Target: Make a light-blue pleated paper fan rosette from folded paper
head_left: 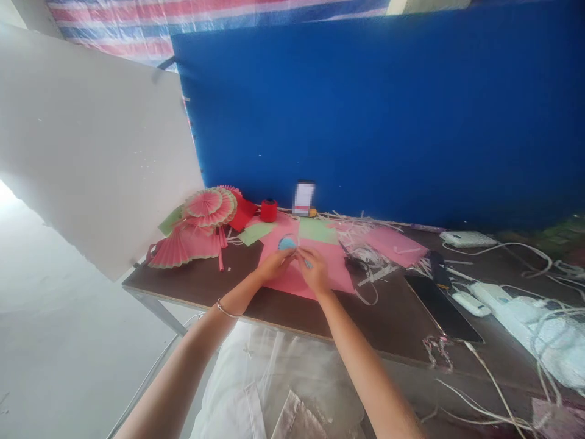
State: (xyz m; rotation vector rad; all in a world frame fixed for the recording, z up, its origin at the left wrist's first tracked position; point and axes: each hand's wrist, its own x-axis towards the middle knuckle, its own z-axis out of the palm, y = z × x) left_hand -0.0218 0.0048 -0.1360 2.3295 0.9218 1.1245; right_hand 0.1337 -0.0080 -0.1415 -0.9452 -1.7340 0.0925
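Gap between fans (183,247) and pink paper (292,279)

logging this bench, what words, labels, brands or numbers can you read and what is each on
No text is readable.
Upright white rectangular panel: pixelated, unreadable.
Small rounded light-blue item beside the left hand: too blurred to tell any marking.
Flat black rectangular device: no lettering visible.
Red cylindrical roll: too blurred to tell.

Can't make out blue piece (287,243) partly hidden by left hand (275,264) and right hand (315,270), nor read pixelated upright rectangle (304,196), nor identify white bundle (564,350) cut off at right edge.
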